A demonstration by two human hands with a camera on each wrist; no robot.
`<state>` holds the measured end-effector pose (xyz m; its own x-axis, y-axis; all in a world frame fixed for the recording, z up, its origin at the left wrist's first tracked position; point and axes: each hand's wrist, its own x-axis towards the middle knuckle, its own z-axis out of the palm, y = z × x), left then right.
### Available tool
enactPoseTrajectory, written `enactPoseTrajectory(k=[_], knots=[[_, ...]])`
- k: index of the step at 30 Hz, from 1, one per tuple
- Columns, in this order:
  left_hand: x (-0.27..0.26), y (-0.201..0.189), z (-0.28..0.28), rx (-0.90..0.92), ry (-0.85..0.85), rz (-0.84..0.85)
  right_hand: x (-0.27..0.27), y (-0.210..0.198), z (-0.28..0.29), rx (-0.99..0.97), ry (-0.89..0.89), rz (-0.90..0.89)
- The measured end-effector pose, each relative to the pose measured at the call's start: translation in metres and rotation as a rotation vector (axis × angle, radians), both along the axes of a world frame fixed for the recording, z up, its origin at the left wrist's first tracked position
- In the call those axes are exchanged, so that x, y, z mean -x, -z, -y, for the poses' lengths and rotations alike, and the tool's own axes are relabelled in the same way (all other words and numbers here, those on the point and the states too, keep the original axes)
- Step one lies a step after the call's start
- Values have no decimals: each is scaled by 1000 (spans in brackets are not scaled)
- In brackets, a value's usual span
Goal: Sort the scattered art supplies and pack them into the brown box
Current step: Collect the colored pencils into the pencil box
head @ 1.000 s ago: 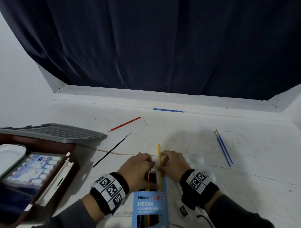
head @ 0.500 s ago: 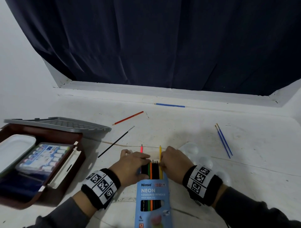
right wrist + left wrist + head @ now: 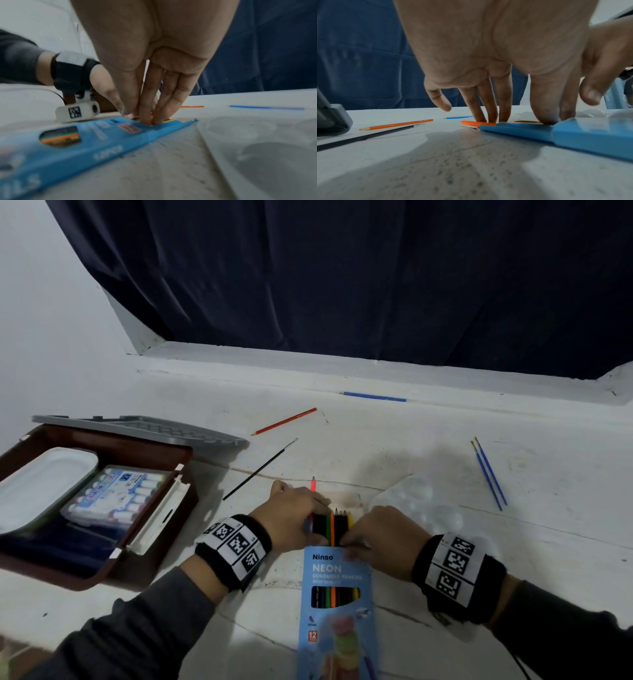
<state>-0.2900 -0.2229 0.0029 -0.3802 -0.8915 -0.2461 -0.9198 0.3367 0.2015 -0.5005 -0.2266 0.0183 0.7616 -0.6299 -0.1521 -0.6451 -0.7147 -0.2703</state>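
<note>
Your hands meet over a row of pencils point(image 3: 334, 523) that stick out of the mouth of the blue pack point(image 3: 337, 607), which lies flat on the table point(image 3: 445, 594) directly under and behind your wrists. Your left hand point(image 3: 291, 520) presses straight fingers point(image 3: 488, 108) down on the left side of the row, with a red pencil point(image 3: 313, 485) poking out beyond its knuckles; nothing is clasped in it. Your right hand point(image 3: 380, 539) does the same on the right side, its fingertips point(image 3: 149, 115) planted on the pencils at the pack's opening, flat rather than curled round anything. Just right of that hand sits a clear palette point(image 3: 421, 505), partly under the wrist. Left of your left hand lies a black brush point(image 3: 260, 469), and beyond it an orange pencil point(image 3: 284, 421); farther off, near the ledge, is a blue pencil point(image 3: 375, 397). Two blue brushes point(image 3: 489, 474) lie well to the right. Well left of the grip the brown box point(image 3: 161, 529) stands open, holding a marker set point(image 3: 120, 494) and a white tray point(image 3: 41, 484), with a grey lid point(image 3: 144, 428) behind it.
</note>
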Motion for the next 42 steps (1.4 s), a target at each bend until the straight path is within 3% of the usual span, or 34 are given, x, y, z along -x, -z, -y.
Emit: enactPoseTrajectory(k=[3,6,11,15,18,22,25,31,39,42], knots=[[-1,2,4,19,18,-6,-2,-3,5,-82,-16,80],[-6,1,11,9,11,-59,0,-3,25,-160,98,239],[-16,-18,43,-55,-129,-493,12,-19,68,-87,265,371],[-18,-33,94,198,-312,-634,27,-30,125,28,347,344],[-27,-32,142,270,-482,-505,37,-30,169,75,403,206],[-34,-26,187,63,-656,-175,44,-21,222,63,439,39],[-35,-15,206,19,-685,-43,43,-9,260,61,436,-55],[-39,5,224,50,-681,53,39,14,305,116,444,-140],[-41,12,237,96,-587,140,24,29,307,215,491,-285],[-36,10,242,123,-530,76,25,30,308,204,503,-282]])
